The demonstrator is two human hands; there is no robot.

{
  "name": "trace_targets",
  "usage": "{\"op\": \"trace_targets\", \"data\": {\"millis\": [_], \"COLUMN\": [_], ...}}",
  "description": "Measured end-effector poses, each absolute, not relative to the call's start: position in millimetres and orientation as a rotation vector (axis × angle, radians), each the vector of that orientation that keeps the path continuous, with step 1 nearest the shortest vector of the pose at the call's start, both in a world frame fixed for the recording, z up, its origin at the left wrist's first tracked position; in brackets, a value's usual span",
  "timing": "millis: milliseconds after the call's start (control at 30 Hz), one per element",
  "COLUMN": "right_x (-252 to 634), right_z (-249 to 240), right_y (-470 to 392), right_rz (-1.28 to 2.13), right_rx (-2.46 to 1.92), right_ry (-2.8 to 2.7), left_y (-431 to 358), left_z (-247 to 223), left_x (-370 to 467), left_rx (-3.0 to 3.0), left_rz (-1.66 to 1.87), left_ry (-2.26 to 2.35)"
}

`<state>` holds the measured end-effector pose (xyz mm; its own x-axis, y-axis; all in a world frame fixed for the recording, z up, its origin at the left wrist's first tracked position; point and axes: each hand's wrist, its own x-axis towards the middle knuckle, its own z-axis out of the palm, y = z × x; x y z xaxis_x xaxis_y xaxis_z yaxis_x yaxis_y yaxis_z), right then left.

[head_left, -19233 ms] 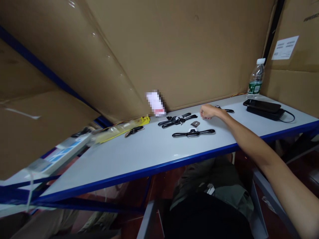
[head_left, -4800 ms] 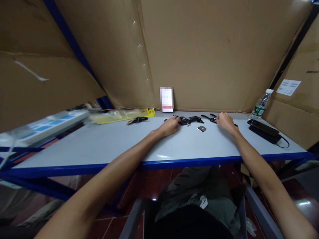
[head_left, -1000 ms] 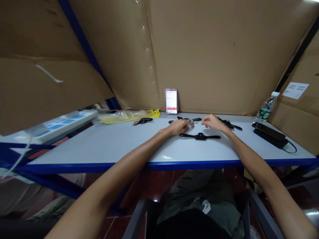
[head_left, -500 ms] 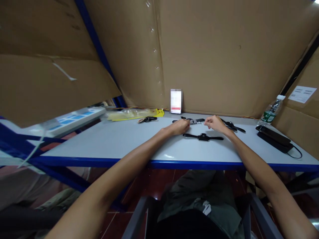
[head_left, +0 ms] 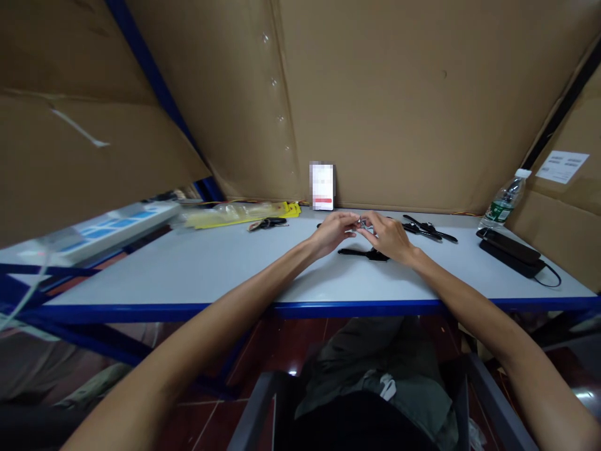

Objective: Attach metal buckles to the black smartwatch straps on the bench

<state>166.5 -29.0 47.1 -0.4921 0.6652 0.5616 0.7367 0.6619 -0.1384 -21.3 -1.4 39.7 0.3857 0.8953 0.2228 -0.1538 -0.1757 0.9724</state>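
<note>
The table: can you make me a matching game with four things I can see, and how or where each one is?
1. bottle
2. bright phone
3. shiny piece
4. two tools

A. held between the left hand and the right hand
B. lying to the right of the right hand
C. see-through
D. propped up, screen lit

Right pairs: 1-C, 2-D, 3-A, 4-B

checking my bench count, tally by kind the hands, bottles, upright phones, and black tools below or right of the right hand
Left hand and right hand: 2
Bottle: 1
Upright phone: 1
Front black tool, partly hidden, and two right-side black tools: 3
Total: 7
</note>
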Motion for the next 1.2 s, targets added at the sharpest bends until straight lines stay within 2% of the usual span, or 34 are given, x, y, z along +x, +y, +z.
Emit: {"op": "trace_targets", "data": {"millis": [167,267,333,433,533,633,867,1200], "right_x": [163,163,168,184,201,209,203,194], "right_z": [46,52,58,69,75,75,63,53], "right_y": [-27,-25,-22,-17,-13,-12,-11,-8], "right_rz": [-0.250,-0.172,-0.009,0.423,0.793,0.944,1.034,0.919], "right_rx": [-1.101,-1.073,-1.084,-1.128,-1.144,-1.164,-1.235,-1.252], "right_ry": [-2.381,-2.317,-2.199,-2.122,-2.224,-2.313,-2.335,-2.280], "left_y": [-3,0,2,2,-3,-9,-9,-8], "left_z": [37,39,41,38,31,25,19,21], "left_x": [-22,-23,-24,-27,-30,-34,-38,-34], "left_rx": [1.440,1.577,1.763,2.195,2.631,2.869,2.900,3.065], "left_rz": [0.956,0.992,1.047,1.028,0.807,0.586,0.478,0.274], "left_ry": [0.738,0.739,0.783,0.914,0.971,0.984,0.979,1.011]}}
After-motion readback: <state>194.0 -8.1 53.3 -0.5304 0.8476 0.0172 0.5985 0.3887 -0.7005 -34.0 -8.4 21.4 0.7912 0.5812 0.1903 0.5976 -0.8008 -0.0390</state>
